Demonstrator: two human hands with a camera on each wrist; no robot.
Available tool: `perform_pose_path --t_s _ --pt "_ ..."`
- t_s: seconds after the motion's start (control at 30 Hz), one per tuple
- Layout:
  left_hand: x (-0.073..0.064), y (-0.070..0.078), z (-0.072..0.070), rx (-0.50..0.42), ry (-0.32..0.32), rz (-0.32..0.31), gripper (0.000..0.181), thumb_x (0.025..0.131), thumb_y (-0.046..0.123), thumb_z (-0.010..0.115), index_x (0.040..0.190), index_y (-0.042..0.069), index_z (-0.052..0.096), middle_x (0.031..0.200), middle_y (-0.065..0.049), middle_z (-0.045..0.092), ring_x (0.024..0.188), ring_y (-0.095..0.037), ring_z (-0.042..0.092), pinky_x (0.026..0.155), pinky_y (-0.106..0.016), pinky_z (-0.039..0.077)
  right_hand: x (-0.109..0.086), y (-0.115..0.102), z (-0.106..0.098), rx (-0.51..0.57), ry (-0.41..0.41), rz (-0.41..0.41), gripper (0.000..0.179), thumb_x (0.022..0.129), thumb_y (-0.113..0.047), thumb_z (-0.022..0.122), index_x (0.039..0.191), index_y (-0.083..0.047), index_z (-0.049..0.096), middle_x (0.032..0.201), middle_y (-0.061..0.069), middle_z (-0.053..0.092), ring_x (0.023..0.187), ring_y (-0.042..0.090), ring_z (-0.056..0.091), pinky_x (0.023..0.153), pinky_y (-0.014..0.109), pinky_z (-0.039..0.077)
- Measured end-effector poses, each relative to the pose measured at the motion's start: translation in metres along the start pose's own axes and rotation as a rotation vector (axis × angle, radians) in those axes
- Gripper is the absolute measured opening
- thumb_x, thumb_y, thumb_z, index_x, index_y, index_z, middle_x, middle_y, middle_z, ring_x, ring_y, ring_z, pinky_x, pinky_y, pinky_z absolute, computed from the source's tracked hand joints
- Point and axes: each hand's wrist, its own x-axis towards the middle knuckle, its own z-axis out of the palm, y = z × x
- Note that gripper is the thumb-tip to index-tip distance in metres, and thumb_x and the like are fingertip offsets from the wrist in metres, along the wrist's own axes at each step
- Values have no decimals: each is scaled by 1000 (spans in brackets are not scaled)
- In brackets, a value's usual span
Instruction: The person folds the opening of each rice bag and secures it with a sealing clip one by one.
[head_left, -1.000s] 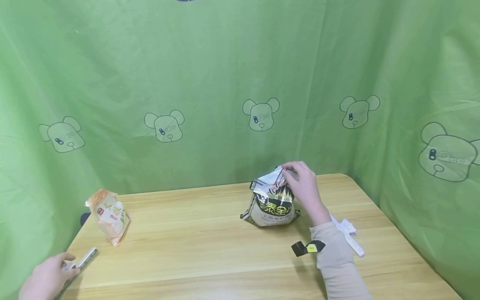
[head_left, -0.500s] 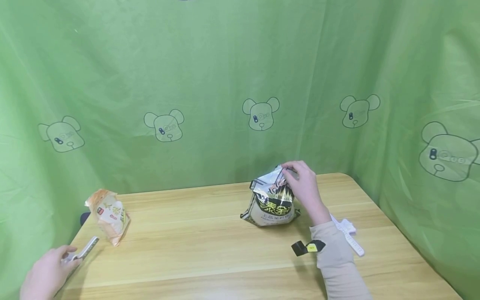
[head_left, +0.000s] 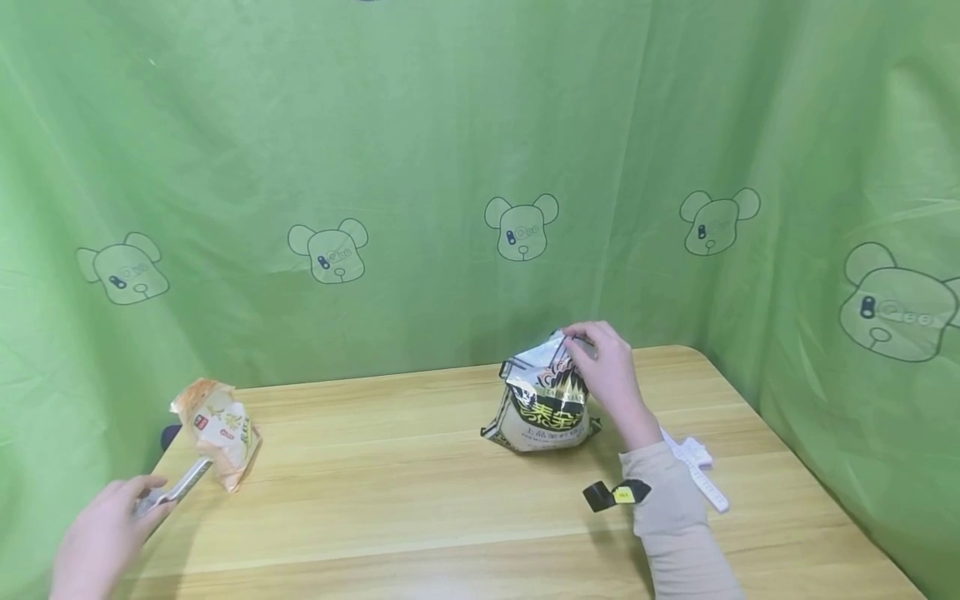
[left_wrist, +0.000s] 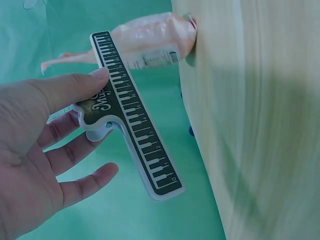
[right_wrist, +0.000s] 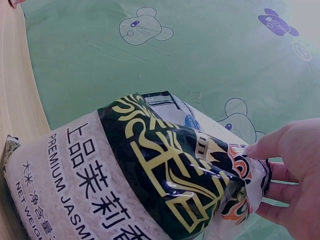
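Observation:
My left hand (head_left: 105, 533) pinches the grip of a black clip (left_wrist: 135, 117) with a long bar printed with piano keys and numbers, raised off the table by the left edge. In the left wrist view the thumb lies on its dark face and fingers are behind. Close beyond the clip stands an orange-and-white food packet (head_left: 225, 429). With thumb and fingers my right hand (head_left: 611, 379) pinches the gathered top corner of a bag of jasmine rice (head_left: 543, 417), which rests upright on the table. In the right wrist view the rice bag (right_wrist: 100, 175) shows grains through clear plastic.
A white clip (head_left: 693, 467) with a long printed bar lies right of the right forearm. A black strap with a yellow label (head_left: 618, 496) is at the right sleeve. The wooden table (head_left: 390, 500) backs onto a green curtain (head_left: 420, 167) with bear-head prints.
My left hand has lifted the black clip and carried it forward and right, toward the orange packet. The right hand and the rice bag have stayed in place.

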Motion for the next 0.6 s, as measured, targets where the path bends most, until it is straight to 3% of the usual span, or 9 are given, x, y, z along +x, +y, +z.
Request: perform_pose_path --t_s 0.1,0.37,0.6 --pt "-2 6 -1 -5 36 16 33 77 16 79 105 1 67 94 -21 67 79 -36 63 60 -49 49 0 0 1 1 0 -4 20 93 -12 62 111 -3 65 117 17 63 113 35 59 101 53 49" --pt "-1 22 -4 -15 51 24 34 78 15 77 107 2 66 100 -24 65 83 -39 63 64 -57 50 0 0 0 7 1 1 20 93 -11 63 111 -4 66 117 17 63 113 36 59 102 54 48" --pt "-1 33 -3 -7 71 52 33 77 15 77 107 4 67 98 -20 66 78 -34 64 58 -50 51 0 1 0 4 5 -2 20 93 -11 63 111 -4 66 117 17 63 113 36 59 102 54 48"
